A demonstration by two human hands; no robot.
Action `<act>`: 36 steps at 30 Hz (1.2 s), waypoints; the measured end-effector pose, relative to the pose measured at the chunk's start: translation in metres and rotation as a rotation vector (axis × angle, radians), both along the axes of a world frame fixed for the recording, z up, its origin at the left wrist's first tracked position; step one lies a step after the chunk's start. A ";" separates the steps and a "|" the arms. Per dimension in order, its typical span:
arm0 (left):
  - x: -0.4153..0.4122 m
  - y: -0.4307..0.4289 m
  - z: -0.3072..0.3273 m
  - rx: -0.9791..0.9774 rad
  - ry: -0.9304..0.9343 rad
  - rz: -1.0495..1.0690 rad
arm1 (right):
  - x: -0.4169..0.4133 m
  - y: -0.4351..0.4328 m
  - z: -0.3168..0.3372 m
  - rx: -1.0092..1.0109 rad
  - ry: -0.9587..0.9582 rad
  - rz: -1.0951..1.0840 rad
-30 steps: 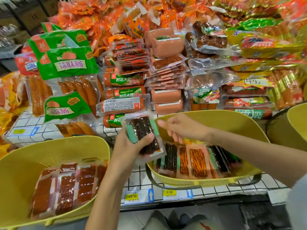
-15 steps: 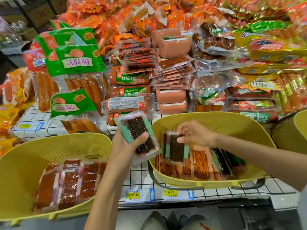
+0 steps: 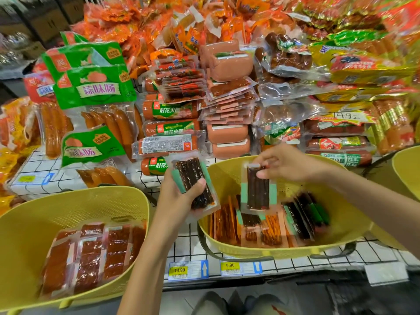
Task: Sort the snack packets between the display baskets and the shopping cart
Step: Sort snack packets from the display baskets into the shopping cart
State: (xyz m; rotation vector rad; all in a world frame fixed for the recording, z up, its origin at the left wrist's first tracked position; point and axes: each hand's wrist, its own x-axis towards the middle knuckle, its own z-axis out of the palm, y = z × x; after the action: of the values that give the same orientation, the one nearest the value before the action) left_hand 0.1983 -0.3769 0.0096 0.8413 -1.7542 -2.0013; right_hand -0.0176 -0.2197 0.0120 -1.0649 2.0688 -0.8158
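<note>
Shelf: checked display surface [image 3: 186,246], sausage packs piled across the upper frame, two yellow baskets along the lower edge.
Left hand [image 3: 177,196]: centre frame, thumb and fingers wrapped round a dark packet [image 3: 193,180] with green side strips, held between the baskets.
Right hand [image 3: 288,164]: fingertips pinch the top edge of a second dark packet [image 3: 258,189], which hangs upright over the right basket [image 3: 272,253].
Right basket contents: dark and orange packets [image 3: 270,233] mixed together.
Left basket [image 3: 22,223]: red packets [image 3: 91,253], lower left.
Cart: not in view.
Risk 1: the pinch is on a slick film edge only, so the packet may slip back into the mix.
Risk 2: both hands are loaded, and stacking the packets could loosen the left grip.
</note>
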 end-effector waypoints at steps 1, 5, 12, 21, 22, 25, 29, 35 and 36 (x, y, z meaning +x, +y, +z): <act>-0.001 0.001 0.002 -0.012 -0.012 -0.029 | 0.004 -0.001 0.015 -0.100 -0.132 0.034; -0.007 0.007 0.007 0.111 0.025 -0.261 | 0.033 -0.026 0.043 -0.260 -0.070 0.050; -0.006 0.007 0.004 0.135 0.103 -0.154 | 0.069 -0.034 0.020 -0.371 0.233 -0.239; -0.019 0.046 0.021 -0.334 -0.033 -0.245 | 0.093 -0.015 -0.011 -0.362 -1.282 -0.047; -0.016 0.049 0.023 -0.278 -0.005 -0.283 | 0.093 -0.013 -0.013 -0.398 -1.313 -0.043; -0.005 0.045 0.032 -0.189 0.077 -0.342 | 0.086 -0.006 -0.015 -0.461 -1.369 -0.068; -0.003 0.042 0.036 -0.248 0.131 -0.358 | 0.086 -0.002 -0.012 -0.522 -1.423 0.033; -0.001 0.039 0.036 -0.217 0.156 -0.381 | 0.088 0.004 -0.006 -0.559 -1.572 0.037; -0.001 0.039 0.037 -0.163 0.143 -0.374 | 0.088 0.005 -0.005 -0.563 -1.624 0.020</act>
State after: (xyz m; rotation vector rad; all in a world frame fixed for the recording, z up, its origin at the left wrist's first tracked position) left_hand 0.1972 -0.3384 0.0464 0.3259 -2.0732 -2.0398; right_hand 0.0706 -0.2148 0.0075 -0.2957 0.4445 -1.5437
